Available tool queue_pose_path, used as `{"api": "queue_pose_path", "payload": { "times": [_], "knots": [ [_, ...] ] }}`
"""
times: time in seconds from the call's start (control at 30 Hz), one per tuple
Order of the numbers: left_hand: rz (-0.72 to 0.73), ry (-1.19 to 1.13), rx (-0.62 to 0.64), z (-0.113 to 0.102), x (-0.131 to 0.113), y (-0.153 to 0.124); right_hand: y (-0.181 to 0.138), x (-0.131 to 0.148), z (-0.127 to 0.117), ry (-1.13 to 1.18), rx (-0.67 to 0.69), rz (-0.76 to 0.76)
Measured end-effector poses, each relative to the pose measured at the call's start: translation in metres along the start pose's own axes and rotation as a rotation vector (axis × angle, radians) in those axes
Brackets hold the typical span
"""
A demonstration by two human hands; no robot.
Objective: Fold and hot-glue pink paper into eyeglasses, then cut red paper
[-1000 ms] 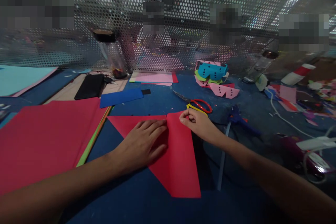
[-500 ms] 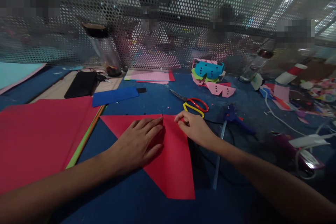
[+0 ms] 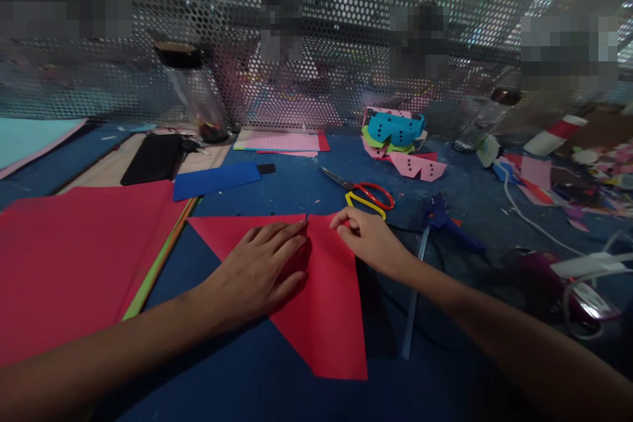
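Observation:
A folded red sheet of paper (image 3: pixel 333 316) lies on the blue table in front of me, its right part bent up along a crease. My left hand (image 3: pixel 267 267) rests flat on the sheet, fingers stretched toward its top edge. At the upper right corner, my right hand (image 3: pixel 368 237) pinches the paper's edge between thumb and curled fingers. Just beyond that hand lie scissors (image 3: pixel 363 192) with one red and one yellow handle. A blue glue gun (image 3: pixel 448 224) with a clear glue stick (image 3: pixel 415 297) sits to the right.
Red sheets (image 3: pixel 74 257) are stacked at the left, near a blue paper strip (image 3: pixel 217 179) and a black phone (image 3: pixel 152 158). Cut paper masks (image 3: pixel 395 128) and pink sheets (image 3: pixel 281 141) lie at the back, before a perforated metal screen (image 3: pixel 316 72). Cables and paper scraps (image 3: pixel 537 175) lie right.
Both hands keep almost the same place on the red paper. The paper's raised right part has shifted very slightly, and the view has turned a little.

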State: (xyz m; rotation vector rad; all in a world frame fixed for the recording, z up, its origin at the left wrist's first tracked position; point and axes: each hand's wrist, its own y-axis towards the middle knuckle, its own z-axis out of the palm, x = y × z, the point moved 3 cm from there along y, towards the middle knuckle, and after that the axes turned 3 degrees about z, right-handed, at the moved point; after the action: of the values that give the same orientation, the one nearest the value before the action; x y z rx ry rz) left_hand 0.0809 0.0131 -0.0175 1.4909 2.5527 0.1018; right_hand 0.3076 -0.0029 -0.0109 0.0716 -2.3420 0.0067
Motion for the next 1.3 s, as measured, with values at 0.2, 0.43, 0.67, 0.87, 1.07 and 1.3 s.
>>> {"api": "queue_pose_path", "payload": {
  "times": [0.2,0.43,0.67,0.87,1.07,1.3],
  "knots": [
    [0.004,-0.013,0.002,0.0008,-0.0018,-0.0016,-0.0034,0.0021,-0.0007,0.036,0.030,-0.038],
    [0.019,0.013,-0.002,0.0033,-0.0005,-0.0010,-0.0012,-0.0028,0.0037,-0.044,0.054,-0.009],
    [0.018,0.019,0.005,0.0010,-0.0023,0.0002,-0.0015,-0.0011,0.0047,-0.077,0.066,-0.002],
    [0.030,0.035,-0.016,0.0007,-0.0019,-0.0010,-0.0034,0.0014,0.0020,-0.055,0.072,-0.009],
    [0.114,0.038,-0.093,-0.0039,-0.0065,-0.0022,-0.0036,0.0022,0.0011,-0.036,0.066,-0.009],
    [0.076,-0.008,-0.061,-0.0015,-0.0063,-0.0008,-0.0039,0.0036,0.0016,-0.070,0.056,-0.014]
  ]
}}
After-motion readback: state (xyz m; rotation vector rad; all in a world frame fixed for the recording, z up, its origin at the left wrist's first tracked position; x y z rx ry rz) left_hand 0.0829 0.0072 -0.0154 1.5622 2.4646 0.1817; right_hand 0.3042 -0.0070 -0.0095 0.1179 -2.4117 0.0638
